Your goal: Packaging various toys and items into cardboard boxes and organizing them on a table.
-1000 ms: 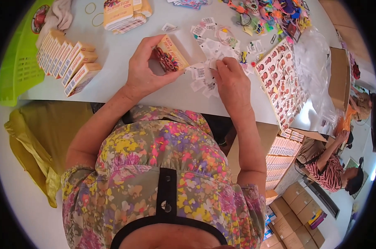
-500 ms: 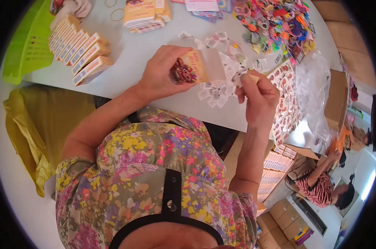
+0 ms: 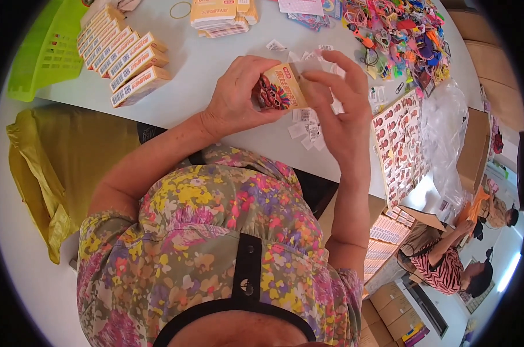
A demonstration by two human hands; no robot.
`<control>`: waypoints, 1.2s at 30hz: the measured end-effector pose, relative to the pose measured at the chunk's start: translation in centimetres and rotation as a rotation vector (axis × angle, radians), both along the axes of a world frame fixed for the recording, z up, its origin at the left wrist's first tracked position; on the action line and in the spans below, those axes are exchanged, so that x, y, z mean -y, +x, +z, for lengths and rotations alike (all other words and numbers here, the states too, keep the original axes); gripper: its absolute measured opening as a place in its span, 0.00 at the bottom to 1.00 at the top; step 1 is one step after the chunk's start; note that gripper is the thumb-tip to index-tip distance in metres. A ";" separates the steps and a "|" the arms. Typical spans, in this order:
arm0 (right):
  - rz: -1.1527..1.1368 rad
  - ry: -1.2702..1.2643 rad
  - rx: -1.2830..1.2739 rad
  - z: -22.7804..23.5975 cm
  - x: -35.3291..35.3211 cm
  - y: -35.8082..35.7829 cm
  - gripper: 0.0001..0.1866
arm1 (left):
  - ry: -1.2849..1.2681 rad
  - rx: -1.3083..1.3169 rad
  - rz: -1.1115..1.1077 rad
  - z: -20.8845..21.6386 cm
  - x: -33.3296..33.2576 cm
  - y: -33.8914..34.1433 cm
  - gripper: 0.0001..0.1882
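The head view, from the left of 2 fisheye cameras worn side by side on the head, looks steeply down over the wearer's floral top (image 3: 204,225), near the left hand (image 3: 236,95) and right hand (image 3: 345,113); the surface (image 3: 178,75) fills the upper part, and a farther co-worker (image 3: 444,266) appears tipped sideways toward the curved right rim.

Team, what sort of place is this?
Likely a small packing workshop: matching small boxes stand in a row on the table, a big heap of colourful trinkets lies at its far right, and brown cartons are stacked nearby.
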State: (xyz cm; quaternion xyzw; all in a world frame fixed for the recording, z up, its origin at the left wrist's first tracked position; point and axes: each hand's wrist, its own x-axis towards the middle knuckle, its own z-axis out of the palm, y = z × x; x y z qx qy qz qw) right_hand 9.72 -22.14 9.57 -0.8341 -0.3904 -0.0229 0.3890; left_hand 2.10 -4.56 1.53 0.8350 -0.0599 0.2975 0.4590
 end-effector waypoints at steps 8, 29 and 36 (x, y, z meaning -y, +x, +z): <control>-0.057 -0.033 -0.172 -2.4 4.1 -1.7 0.08 | -0.120 -0.074 0.026 -0.4 -0.1 0.2 0.36; -0.073 -0.103 0.248 0.6 -0.8 -1.0 0.06 | 0.036 0.011 -0.025 0.1 -0.5 0.0 0.37; -0.130 0.186 -0.335 -1.0 -1.1 -2.0 0.30 | -0.176 -0.049 0.087 0.0 -0.3 -0.2 0.39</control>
